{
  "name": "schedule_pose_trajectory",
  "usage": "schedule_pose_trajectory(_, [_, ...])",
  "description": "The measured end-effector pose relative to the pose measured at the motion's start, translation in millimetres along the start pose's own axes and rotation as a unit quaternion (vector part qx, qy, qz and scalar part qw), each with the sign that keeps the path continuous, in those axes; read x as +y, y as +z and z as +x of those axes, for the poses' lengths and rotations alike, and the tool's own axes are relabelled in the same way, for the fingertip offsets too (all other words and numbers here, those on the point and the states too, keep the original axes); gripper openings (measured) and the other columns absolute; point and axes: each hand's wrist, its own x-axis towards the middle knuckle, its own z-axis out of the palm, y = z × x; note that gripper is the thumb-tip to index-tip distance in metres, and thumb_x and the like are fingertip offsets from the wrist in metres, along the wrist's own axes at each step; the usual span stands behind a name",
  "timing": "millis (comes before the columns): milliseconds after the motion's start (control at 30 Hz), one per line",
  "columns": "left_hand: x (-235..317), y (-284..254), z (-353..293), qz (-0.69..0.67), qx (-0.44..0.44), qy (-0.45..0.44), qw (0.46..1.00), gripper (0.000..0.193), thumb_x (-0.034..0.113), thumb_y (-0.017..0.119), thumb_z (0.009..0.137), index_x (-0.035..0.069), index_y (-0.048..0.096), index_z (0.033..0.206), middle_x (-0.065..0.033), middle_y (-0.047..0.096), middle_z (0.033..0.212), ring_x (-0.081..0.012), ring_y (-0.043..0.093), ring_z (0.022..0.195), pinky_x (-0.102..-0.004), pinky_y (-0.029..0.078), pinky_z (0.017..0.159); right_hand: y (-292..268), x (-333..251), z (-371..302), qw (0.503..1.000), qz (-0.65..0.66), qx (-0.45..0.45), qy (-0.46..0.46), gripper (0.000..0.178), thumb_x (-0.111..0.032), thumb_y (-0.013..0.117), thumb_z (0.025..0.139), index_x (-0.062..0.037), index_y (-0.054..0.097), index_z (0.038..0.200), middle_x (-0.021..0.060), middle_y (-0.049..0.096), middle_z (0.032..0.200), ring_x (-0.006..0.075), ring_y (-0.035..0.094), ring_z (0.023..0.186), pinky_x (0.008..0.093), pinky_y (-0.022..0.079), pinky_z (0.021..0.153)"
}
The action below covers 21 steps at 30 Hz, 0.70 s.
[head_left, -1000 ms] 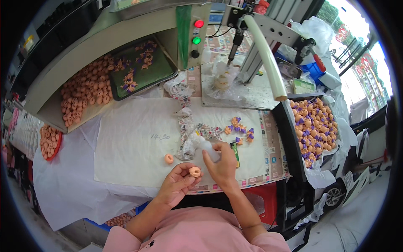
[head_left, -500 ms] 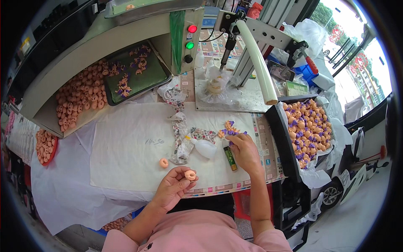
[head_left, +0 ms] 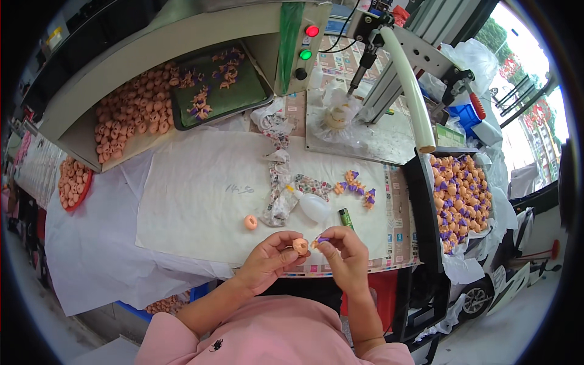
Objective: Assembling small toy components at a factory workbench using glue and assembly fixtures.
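The right hand has just come back from the small cluster of purple-and-peach pieces on the table, and it now has 1 such piece pinched between thumb and fingertips. At 1.0 s ago that hand was around the white squeeze bottle; now the bottle lies free on the paper sheet, its yellow tip next to the flowered cloth.

The left hand has kept its grip throughout: thumb and fingers are clamped on a hollow peach ball, the opening facing up toward the camera. For the work, the change means both parts are in hand at once, 1 per hand, near the front edge of the table. Ball and piece are very close; whether they touch is too small to tell.

A second peach ball rests on the sheet to the left, and a green lighter-like tube lies just beyond the right hand.
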Motion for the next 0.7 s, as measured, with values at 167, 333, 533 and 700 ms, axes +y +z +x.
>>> schedule_pose_trajectory(167, [-5, -6, -1, 0.008, -0.005, 0.014, 1.0, 0.034, 0.003, 0.062, 0.09, 0.006, 0.052, 0.123, -0.0057, 0.059, 0.116, -0.0178, 0.06, 0.108, -0.0319, 0.052, 0.095, 14, 4, -6, 0.996, -0.069, 0.02, -0.05, 0.013, -0.003, 0.07, 0.084, 0.0009, 0.064, 0.095, 0.009, 0.064, 0.089, 0.0139, 0.059, 0.072, 0.025, 0.048, 0.065])
schedule_pose_trajectory(333, [-5, -8, -3, 0.032, 0.009, 0.029, 0.999, 0.031, 0.001, 0.063, 0.089, 0.005, 0.055, 0.119, -0.007, 0.06, 0.112, -0.0164, 0.062, 0.102, -0.0323, 0.055, 0.091, 14, 4, -11, 0.998, -0.047, 0.011, -0.037, 0.015, 0.001, 0.07, 0.083, 0.0033, 0.063, 0.095, 0.0088, 0.062, 0.093, 0.0121, 0.06, 0.082, 0.023, 0.049, 0.074])
schedule_pose_trajectory(533, [-1, -12, -1, 0.048, 0.025, 0.023, 0.998, 0.025, 0.004, 0.067, 0.087, 0.003, 0.06, 0.111, -0.0088, 0.065, 0.102, -0.0171, 0.066, 0.095, -0.0323, 0.058, 0.083, 13, 16, -10, 1.0, -0.006, -0.009, -0.029, 0.011, 0.004, 0.07, 0.082, 0.004, 0.064, 0.092, 0.0101, 0.062, 0.091, 0.0135, 0.061, 0.08, 0.0238, 0.051, 0.073])
schedule_pose_trajectory(700, [4, -9, -3, 0.112, 0.038, 0.062, 0.991, 0.023, 0.005, 0.069, 0.085, 0.001, 0.063, 0.107, -0.0094, 0.065, 0.1, -0.0185, 0.066, 0.093, -0.035, 0.059, 0.082, 13, 14, -4, 0.999, -0.004, -0.034, -0.041, 0.01, 0.006, 0.069, 0.082, 0.0043, 0.065, 0.091, 0.0105, 0.062, 0.088, 0.0141, 0.062, 0.078, 0.0246, 0.052, 0.07])
